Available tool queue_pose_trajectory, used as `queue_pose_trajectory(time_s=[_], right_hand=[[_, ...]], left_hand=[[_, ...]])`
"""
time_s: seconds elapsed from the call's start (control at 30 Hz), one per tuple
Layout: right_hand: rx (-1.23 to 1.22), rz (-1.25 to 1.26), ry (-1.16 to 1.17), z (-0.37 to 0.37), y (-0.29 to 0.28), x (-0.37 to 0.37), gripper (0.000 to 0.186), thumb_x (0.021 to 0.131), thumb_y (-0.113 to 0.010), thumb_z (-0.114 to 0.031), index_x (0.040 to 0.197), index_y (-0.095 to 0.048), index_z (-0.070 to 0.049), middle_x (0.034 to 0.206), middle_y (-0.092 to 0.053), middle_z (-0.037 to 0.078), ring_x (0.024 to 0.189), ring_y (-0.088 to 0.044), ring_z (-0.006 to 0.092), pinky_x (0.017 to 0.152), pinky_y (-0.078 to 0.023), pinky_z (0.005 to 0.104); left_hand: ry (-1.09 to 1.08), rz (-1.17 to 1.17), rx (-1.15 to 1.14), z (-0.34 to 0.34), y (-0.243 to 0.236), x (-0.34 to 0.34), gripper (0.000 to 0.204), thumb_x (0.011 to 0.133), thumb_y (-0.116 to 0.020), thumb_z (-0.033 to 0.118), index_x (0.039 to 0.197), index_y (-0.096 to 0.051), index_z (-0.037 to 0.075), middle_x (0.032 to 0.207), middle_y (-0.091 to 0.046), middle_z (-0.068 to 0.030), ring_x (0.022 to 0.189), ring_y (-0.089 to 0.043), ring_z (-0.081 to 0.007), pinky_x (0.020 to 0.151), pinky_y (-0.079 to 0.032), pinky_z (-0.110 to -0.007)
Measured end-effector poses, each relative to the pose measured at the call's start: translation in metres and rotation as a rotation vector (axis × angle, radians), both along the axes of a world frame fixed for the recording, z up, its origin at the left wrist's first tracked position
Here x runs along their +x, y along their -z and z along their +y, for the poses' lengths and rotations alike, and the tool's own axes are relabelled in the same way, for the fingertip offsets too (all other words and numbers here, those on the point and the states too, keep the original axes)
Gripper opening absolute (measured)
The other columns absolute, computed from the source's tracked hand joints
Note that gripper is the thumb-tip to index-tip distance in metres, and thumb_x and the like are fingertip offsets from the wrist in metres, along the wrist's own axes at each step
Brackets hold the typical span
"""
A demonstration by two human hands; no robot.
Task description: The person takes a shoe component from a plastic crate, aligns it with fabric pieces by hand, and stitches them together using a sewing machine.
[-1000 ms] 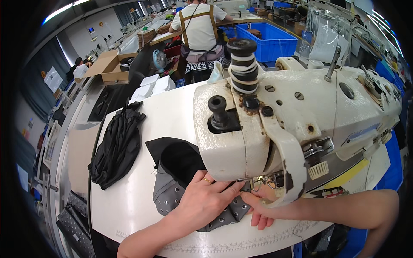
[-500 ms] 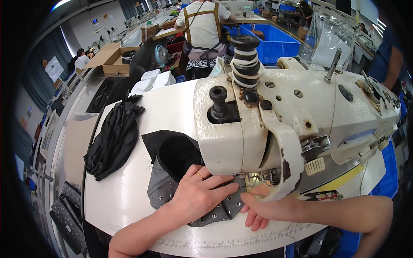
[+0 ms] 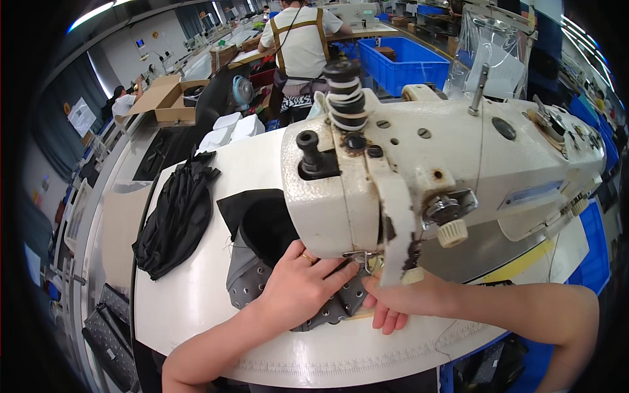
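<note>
A grey fabric piece with metal eyelets (image 3: 244,272) and a black-lined round opening lies on the white sewing table, partly under the head of a white sewing machine (image 3: 327,203). On top of this piece rests my left hand (image 3: 298,291), its fingers stretched toward the needle area and its thumb not clearly seen. My right hand (image 3: 400,298) pinches the right edge of the piece between thumb and fingers, close to the presser foot. A worn white machine lever (image 3: 396,223) partly covers that spot, so the stitching point is hidden.
A bundle of black fabric (image 3: 177,219) lies on the table's left side. Along the front edge runs a printed ruler scale (image 3: 367,367). Beyond the machine are a blue bin (image 3: 406,72), an open cardboard box (image 3: 173,101) and a seated person (image 3: 298,39).
The view has shifted, so the machine appears farther left and higher. Both hands have stayed on the fabric near the needle, with the piece shifted only slightly.
</note>
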State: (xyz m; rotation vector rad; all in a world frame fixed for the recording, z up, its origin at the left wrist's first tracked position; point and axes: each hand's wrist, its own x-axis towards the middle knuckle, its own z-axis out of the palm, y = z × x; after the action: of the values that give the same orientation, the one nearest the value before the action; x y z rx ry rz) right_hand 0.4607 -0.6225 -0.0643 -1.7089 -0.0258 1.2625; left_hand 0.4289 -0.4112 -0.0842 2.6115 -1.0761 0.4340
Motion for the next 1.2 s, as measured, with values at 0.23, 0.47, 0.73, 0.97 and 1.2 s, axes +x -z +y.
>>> queue_pose_trajectory(time_s=[0.23, 0.47, 0.73, 0.97, 1.2], right_hand=[[0.071, -0.067, 0.005, -0.009, 0.01, 0.006, 0.033, 0.089, -0.043, -0.021, 0.093, -0.058, 0.008, 0.071, -0.067, 0.018, 0.058, -0.068, 0.0243, 0.055, -0.056, 0.0307], [-0.288, -1.3, -0.158, -0.035, 0.034, -0.014, 0.022, 0.093, -0.053, -0.02, 0.08, -0.061, -0.004, 0.064, -0.061, 0.008, 0.052, -0.064, 0.0205, 0.047, -0.05, 0.0334], [-0.009, -1.822, -0.085, -0.042, 0.057, -0.015, 0.017, 0.068, -0.066, -0.008, 0.084, -0.062, -0.011, 0.082, -0.051, 0.001, 0.07, -0.051, 0.0169, 0.049, -0.047, 0.027], [-0.069, -1.883, -0.141, -0.043, 0.062, -0.012, 0.018, 0.069, -0.065, -0.008, 0.086, -0.061, -0.01, 0.081, -0.049, 0.002, 0.069, -0.052, 0.0162, 0.05, -0.047, 0.0257], [-0.051, -1.883, -0.197, -0.043, 0.06, -0.011, 0.021, 0.07, -0.066, -0.009, 0.089, -0.057, -0.007, 0.086, -0.049, 0.004, 0.07, -0.055, 0.0163, 0.051, -0.047, 0.0262]], left_hand=[[-0.123, 0.063, 0.151, -0.035, -0.002, -0.013, 0.018, 0.075, -0.066, 0.004, 0.093, -0.066, 0.0, 0.084, -0.056, -0.0063, 0.075, -0.06, -0.0215, 0.069, -0.046, -0.034], [-0.371, 0.248, -0.307, -0.032, 0.009, -0.019, 0.008, 0.081, -0.071, 0.013, 0.085, -0.068, 0.006, 0.072, -0.064, -0.0091, 0.069, -0.063, -0.0285, 0.057, -0.049, -0.037], [-0.559, 0.555, -0.034, -0.049, -0.02, -0.009, 0.044, 0.075, -0.079, 0.04, 0.086, -0.069, -0.001, 0.055, -0.063, -0.0074, 0.048, -0.061, -0.0169, 0.052, -0.05, -0.029], [-0.609, 0.587, -0.268, -0.044, -0.002, -0.016, 0.026, 0.081, -0.073, 0.022, 0.089, -0.067, -0.003, 0.063, -0.065, -0.0061, 0.057, -0.057, -0.0063, 0.055, -0.049, -0.026], [-0.601, 0.559, -0.347, -0.037, 0.006, -0.016, 0.028, 0.081, -0.072, 0.019, 0.083, -0.057, -0.005, 0.065, -0.065, -0.0091, 0.056, -0.063, -0.0133, 0.055, -0.051, -0.027]])
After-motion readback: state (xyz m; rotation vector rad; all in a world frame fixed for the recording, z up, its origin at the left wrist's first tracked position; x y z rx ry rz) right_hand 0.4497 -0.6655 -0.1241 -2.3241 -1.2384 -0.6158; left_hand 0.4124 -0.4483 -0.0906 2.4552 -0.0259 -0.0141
